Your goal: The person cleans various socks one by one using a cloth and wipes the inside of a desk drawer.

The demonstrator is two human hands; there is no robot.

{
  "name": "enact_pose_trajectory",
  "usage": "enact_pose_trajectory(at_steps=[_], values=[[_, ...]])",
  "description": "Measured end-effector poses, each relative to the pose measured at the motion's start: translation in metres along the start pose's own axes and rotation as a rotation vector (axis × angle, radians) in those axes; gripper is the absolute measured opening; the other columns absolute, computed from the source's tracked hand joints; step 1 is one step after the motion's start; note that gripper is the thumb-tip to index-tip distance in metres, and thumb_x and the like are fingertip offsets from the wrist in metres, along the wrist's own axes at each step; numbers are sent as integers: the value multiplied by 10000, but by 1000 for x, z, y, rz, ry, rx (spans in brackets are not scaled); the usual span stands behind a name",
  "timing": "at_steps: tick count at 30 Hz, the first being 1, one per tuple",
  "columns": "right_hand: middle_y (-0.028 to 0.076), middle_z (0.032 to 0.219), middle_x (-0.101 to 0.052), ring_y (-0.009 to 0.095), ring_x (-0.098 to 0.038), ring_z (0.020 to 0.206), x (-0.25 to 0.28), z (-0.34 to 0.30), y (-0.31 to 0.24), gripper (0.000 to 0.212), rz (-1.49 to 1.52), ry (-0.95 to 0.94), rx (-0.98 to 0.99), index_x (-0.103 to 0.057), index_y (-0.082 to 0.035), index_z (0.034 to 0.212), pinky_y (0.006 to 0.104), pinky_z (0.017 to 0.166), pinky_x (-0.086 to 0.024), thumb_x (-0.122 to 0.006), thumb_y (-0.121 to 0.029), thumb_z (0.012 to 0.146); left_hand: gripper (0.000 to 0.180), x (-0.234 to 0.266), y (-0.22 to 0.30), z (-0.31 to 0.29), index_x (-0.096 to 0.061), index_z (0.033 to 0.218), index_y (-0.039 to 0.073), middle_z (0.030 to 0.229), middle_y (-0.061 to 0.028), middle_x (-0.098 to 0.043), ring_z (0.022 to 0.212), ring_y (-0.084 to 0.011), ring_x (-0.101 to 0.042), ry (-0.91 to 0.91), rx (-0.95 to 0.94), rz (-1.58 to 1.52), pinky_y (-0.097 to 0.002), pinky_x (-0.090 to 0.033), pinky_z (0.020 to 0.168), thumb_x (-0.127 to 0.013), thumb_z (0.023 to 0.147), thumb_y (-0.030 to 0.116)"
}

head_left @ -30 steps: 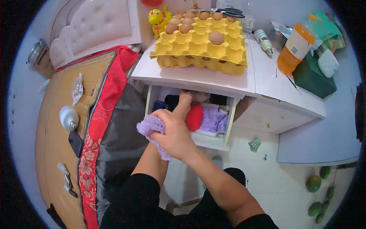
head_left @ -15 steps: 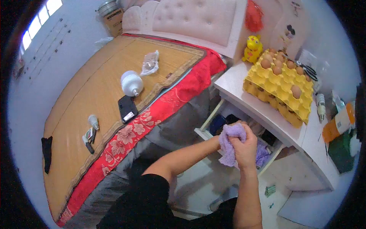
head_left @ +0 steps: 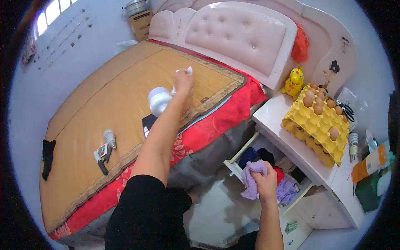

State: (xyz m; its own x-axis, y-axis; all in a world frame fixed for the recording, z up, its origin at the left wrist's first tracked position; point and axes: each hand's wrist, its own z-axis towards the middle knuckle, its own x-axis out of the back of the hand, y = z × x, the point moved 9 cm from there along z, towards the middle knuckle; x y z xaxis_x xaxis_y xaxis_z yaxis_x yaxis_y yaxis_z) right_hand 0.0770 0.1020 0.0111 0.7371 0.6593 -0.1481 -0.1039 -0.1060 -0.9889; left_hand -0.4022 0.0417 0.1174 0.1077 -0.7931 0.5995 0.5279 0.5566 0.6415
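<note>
My right hand [head_left: 267, 183] is closed on a fuzzy purple cloth [head_left: 251, 181] and holds it above an open drawer [head_left: 233, 167]. Inside the drawer lie folded clothes, among them a purple knitted piece [head_left: 286, 190] and a red one [head_left: 278, 173]. My left arm stretches across the bed, and my left hand [head_left: 183, 81] is closed over a small clear plastic bag [head_left: 189, 71]. Most of the bag is hidden under the hand. A large white light bulb [head_left: 158, 101] lies just beside that forearm, and a black phone-like box [head_left: 148, 121] is partly covered by the arm.
A smaller bulb [head_left: 110, 138], small dark items and a black sock-like cloth [head_left: 48, 158] lie on the bed mat [head_left: 83, 108]. Yellow egg trays [head_left: 310, 128] with eggs, a yellow chick figure [head_left: 294, 82], scissors [head_left: 346, 111] and an orange-labelled container [head_left: 368, 163] stand on the white dresser [head_left: 271, 116].
My left hand has left the purple cloth and moved up and left onto the plastic bag on the bed. The right hand keeps the cloth over the drawer. The view has shifted.
</note>
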Motion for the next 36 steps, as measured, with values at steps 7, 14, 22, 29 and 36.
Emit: enact_pose_trajectory(at_steps=[7, 14, 22, 29, 36], values=[[29, 839, -625, 108, -579, 769, 15, 19, 15, 204, -65, 46, -73, -580, -12, 925, 256, 699, -468, -646, -28, 733, 396, -14, -78, 36, -567, 1154, 75, 1204, -162, -535, 1110, -293, -515, -52, 453, 256, -412, -438, 886, -535, 798, 247], [22, 820, -601, 106, -568, 750, -4, 19, 10, 186, -100, 3, -60, -575, -17, 905, 244, 688, -455, -605, -3, 722, 306, -68, -73, 10, -607, 954, 13, 847, -121, -645, 690, -220, -637, -320, 675, -470, -342, -535, 558, -714, 672, 64], [20, 895, -596, 107, -558, 832, 3, 6, -12, 288, 72, 16, -18, -574, -12, 1025, 253, 755, -447, -623, -76, 749, 413, 5, 133, -135, -551, 1085, 24, 929, -87, -626, 801, -182, -615, -805, 49, -947, -338, -506, 721, -701, 715, 131], [74, 997, -608, 126, -566, 882, -12, -12, -23, 470, 124, -189, 17, -484, -1, 1207, 273, 799, -462, -632, -43, 763, 719, 41, 135, -307, -393, 1235, 13, 1105, -86, -538, 982, -174, -539, -801, -93, -747, -317, -458, 826, -756, 631, 157], [36, 891, -631, 111, -577, 790, -14, -26, -12, 299, -93, -280, -48, -597, 0, 1013, 268, 723, -471, -644, -101, 735, 631, 17, 123, -369, -414, 1232, 21, 1133, -81, -522, 1047, -161, -499, -1285, 385, -1313, -326, -410, 896, -708, 735, 275]])
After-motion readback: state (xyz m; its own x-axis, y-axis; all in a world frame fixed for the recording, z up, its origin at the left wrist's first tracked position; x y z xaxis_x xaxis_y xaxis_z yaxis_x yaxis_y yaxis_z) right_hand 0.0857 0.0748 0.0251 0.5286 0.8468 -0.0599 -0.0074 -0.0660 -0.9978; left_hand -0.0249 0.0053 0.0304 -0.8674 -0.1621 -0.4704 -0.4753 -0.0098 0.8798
